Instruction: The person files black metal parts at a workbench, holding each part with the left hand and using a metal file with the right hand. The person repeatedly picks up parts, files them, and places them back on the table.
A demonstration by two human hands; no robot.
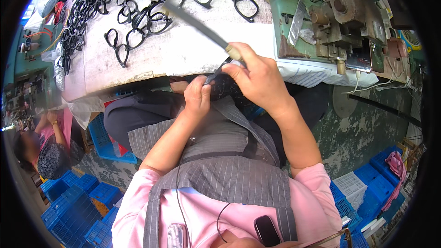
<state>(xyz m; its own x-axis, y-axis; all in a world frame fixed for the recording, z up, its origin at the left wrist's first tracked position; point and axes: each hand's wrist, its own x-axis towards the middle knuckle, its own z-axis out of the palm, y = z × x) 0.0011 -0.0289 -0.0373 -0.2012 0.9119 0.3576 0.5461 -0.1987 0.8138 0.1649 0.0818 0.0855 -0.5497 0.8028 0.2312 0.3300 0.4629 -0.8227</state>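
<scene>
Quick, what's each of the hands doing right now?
Left hand: closed on a dark frame.
Right hand: closed on a file.

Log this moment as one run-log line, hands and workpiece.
right hand: grips file by handle | left hand: holds black eyeglass frame over lap | table: more black frames

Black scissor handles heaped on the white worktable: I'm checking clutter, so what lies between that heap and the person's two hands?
In the head view, between the black scissor handles and the hands, left and right, lies bare white worktable, crossed only by the long grey file.
</scene>
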